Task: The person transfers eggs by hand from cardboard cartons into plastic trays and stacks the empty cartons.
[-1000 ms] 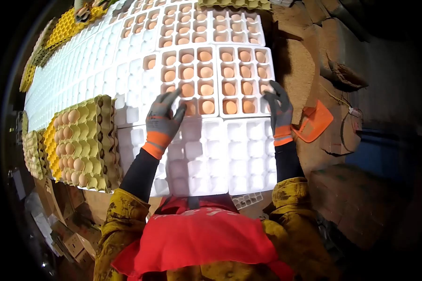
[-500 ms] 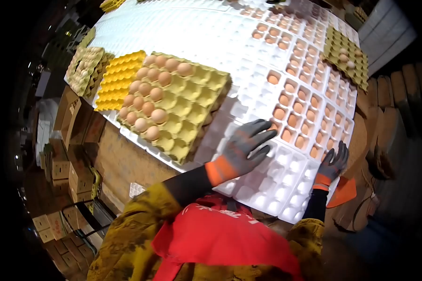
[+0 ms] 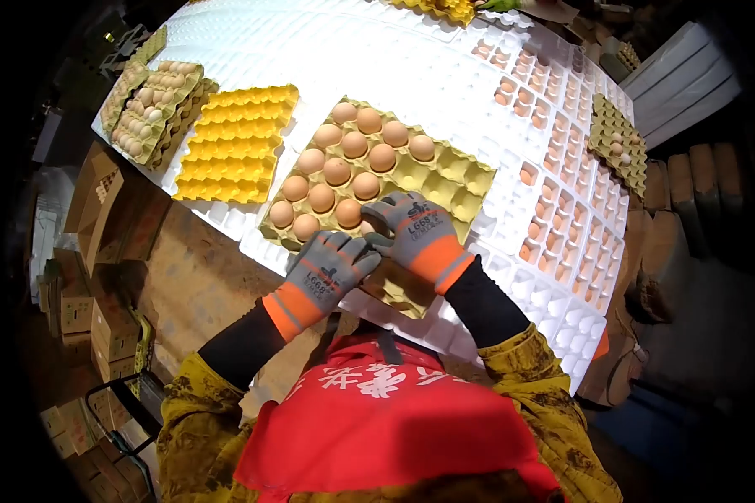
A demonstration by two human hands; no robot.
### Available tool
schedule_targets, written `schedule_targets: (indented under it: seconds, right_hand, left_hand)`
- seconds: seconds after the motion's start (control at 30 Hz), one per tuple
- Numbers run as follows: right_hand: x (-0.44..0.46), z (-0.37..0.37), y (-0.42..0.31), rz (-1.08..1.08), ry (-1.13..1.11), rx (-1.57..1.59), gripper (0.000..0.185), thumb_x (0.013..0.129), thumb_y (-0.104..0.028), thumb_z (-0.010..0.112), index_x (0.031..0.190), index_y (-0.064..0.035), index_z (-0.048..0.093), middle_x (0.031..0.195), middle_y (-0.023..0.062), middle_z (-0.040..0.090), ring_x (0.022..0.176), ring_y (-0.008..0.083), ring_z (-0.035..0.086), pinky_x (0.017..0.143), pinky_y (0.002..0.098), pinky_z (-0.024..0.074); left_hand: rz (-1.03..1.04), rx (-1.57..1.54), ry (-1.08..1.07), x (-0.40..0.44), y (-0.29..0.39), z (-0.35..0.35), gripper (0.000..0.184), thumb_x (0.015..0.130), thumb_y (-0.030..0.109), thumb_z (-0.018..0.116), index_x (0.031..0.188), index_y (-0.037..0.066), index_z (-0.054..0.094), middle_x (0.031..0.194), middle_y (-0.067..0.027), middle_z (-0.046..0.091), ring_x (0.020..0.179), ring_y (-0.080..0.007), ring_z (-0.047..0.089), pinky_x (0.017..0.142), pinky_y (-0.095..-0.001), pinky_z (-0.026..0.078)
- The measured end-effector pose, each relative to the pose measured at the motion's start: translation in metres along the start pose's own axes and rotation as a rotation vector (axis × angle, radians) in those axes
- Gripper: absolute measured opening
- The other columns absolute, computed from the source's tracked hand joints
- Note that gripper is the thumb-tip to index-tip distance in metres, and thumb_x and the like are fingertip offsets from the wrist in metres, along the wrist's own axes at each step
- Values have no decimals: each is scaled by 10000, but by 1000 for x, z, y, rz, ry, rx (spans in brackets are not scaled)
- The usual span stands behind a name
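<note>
Brown eggs (image 3: 336, 171) fill the left part of a green-yellow pulp tray (image 3: 453, 180) in front of me; its right cups hold none. My left hand (image 3: 325, 270), in a grey and orange glove, has curled fingers at the tray's near edge. Beside it my right hand (image 3: 415, 228) reaches over the tray with fingers bent round an egg (image 3: 367, 226), which is mostly covered. The fingertips of both hands nearly meet. What my left fingers hold, if anything, is hidden.
White foam trays (image 3: 377, 63) cover the table, with eggs in those at the right. A yellow tray (image 3: 235, 144) and stacked egg trays (image 3: 153, 113) stand left. Another pulp tray (image 3: 619, 142) lies at the right. Cardboard boxes (image 3: 113, 331) are at the lower left.
Both hands have moved left from the foam trays to the pulp tray and come together. The view has turned left, and the pulp tray now lies before me.
</note>
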State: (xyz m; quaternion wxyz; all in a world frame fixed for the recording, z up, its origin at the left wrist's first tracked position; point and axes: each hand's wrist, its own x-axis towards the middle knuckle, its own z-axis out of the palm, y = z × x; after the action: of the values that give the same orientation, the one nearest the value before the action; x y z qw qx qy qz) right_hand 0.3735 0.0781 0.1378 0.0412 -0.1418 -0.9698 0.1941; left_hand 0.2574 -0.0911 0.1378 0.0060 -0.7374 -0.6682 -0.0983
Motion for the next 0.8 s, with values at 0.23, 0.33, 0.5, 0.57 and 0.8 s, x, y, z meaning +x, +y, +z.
schedule_targets:
  seconds: [0.23, 0.33, 0.5, 0.57, 0.8]
  right_hand:
    - [-12, -6, 27, 382, 197, 1341, 334, 936, -200, 651, 1228, -40, 628, 1049, 73, 668, 948, 239, 678, 846, 357, 581]
    - [-1, -18, 38, 400, 165, 1832, 353, 969, -237, 584, 1260, -37, 577, 1119, 89, 634, 991, 268, 665, 856, 422, 585]
    - [56, -13, 15, -247, 162, -37, 391, 837, -195, 698, 1224, -188, 643, 1086, 96, 622, 954, 291, 643, 791, 399, 543]
    - [63, -5, 13, -212, 75, -156, 388, 825, -188, 704, 1209, -180, 644, 1102, 84, 623, 971, 306, 644, 810, 405, 543]
    - [31, -45, 55, 400, 234, 1476, 469, 802, -77, 700, 1266, -72, 630, 1102, 82, 637, 890, 127, 647, 682, 269, 568]
  left_hand:
    - [-432, -1182, 362, -31, -24, -22, 286, 857, 89, 601, 1141, 56, 617, 1102, -83, 605, 1000, -165, 598, 930, -299, 475]
    - [-564, -1549, 204, -50, -62, -27, 257, 868, 49, 612, 1123, 18, 598, 1169, -67, 584, 986, -157, 606, 892, -315, 507]
    - [-15, 34, -124, -8, -43, -22, 277, 815, 121, 659, 1090, 136, 619, 1049, -86, 605, 897, -264, 620, 719, -385, 522]
    - [42, 86, -227, -1, -45, -20, 262, 831, 121, 636, 1091, 139, 616, 1022, -78, 592, 858, -253, 609, 699, -383, 511]
    - [-343, -245, 131, 0, -69, -39, 487, 806, 67, 685, 1275, 189, 646, 1231, -176, 584, 979, -351, 668, 776, -417, 563]
